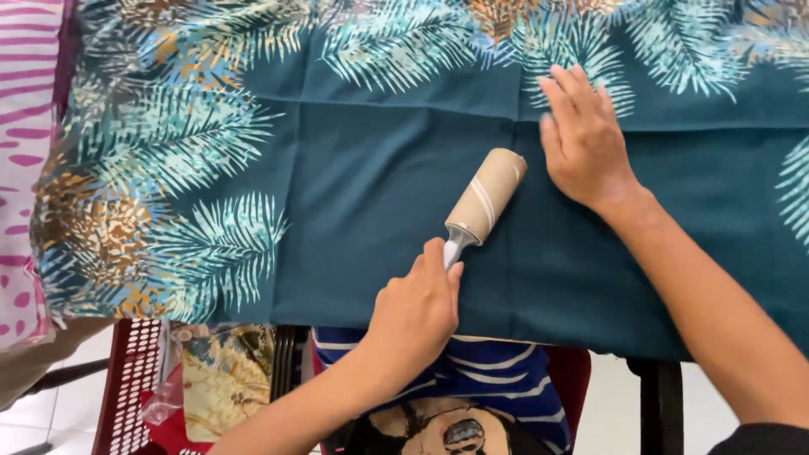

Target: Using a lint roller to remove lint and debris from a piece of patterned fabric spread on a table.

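Teal fabric [404, 211] printed with pale palm fronds and orange-brown patches covers almost the whole head view, spread flat over a work surface that it hides completely; its top and right edges run out of frame, so its full extent cannot be told. At the far left a pink-and-white patterned cloth [21, 168] shows only as a strip, cut off by the frame edge. On the plain teal middle lies a lint roller [486, 196], its tan roll resting on the cloth and tilted up to the right, its light grey handle running down into the left hand [415, 313]. That hand is closed in a fist around the handle, which hides most of it, so only the short neck below the roll shows. The right hand [584, 139] lies flat with fingers together and extended, palm pressed on the fabric just right of the roll's upper end, not touching it. Below the fabric's near edge, a red perforated basket [126, 379] stands at lower left, partly cut off, holding a floral yellow-green folded cloth [223, 379] and some clear plastic wrap. Beside it, blue-and-white striped cloth [489, 379] is partly hidden under the teal edge.
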